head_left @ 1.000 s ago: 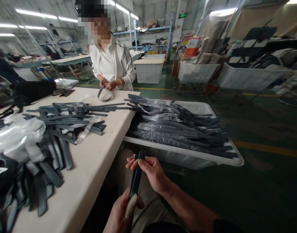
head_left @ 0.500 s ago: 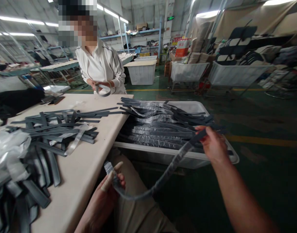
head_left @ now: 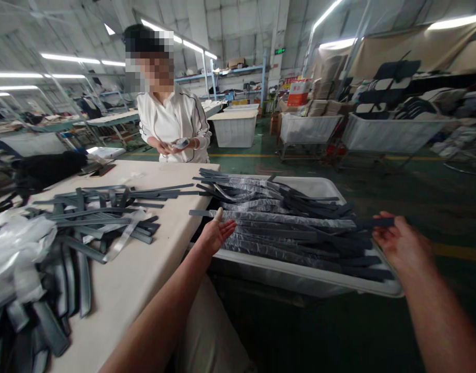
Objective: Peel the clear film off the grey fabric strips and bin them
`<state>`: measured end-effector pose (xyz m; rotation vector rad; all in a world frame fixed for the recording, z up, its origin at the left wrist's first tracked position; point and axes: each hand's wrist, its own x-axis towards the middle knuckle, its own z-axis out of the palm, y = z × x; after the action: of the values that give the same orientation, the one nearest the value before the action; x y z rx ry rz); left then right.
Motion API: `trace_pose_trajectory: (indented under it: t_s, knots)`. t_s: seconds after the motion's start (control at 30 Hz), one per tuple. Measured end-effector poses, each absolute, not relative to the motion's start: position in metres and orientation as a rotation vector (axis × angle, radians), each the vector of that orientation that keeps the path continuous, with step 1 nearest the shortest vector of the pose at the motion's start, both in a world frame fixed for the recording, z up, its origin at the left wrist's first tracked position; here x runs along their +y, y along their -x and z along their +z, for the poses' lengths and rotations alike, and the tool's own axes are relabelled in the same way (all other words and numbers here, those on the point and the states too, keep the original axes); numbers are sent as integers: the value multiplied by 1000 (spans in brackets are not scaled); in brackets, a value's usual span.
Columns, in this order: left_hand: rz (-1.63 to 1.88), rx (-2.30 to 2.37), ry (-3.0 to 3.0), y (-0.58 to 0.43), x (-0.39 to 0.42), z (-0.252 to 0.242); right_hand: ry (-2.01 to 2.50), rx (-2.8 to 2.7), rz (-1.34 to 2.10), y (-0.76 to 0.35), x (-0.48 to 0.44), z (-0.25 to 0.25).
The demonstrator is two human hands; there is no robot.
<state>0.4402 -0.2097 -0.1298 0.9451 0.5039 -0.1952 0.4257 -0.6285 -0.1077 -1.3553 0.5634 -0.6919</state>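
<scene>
I hold one long grey strip [head_left: 284,217] stretched flat and level over the white bin [head_left: 300,278]. My left hand [head_left: 216,234], one finger wrapped in tape, pinches it near its left end by the table's edge. My right hand [head_left: 397,244] grips the dark right end over the bin's right rim, thumb on top. Beneath the strip the bin is piled with several like grey strips [head_left: 276,199], some in shiny wrap.
A beige table [head_left: 152,259] on my left carries loose grey strips [head_left: 105,215], more strips at the near left [head_left: 62,305] and crumpled clear plastic [head_left: 16,248]. At its far end a person in a white jacket [head_left: 171,119] handles a small item. White carts [head_left: 307,129] stand behind.
The strip, folded upright between my hands, was pulled apart, hung slack, and now lies taut over the bin. Both arms reached forward. The other person's looped strip is no longer visible as a loop.
</scene>
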Motion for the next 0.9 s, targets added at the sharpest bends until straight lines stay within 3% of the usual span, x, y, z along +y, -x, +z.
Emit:
trace_pose_trajectory:
  t_s: [0.2,0.63,0.9]
  knots:
    - [-197,536,-974,-411,-202,-156,1159,676,-562,-431,-627,-126]
    - [-209,648,-980,-239,-145,-197,992,778,-806,-443,-607,-94]
    - [-127,857,-854,-145,-111,-226,1307,544,-612,-448,-563,-105]
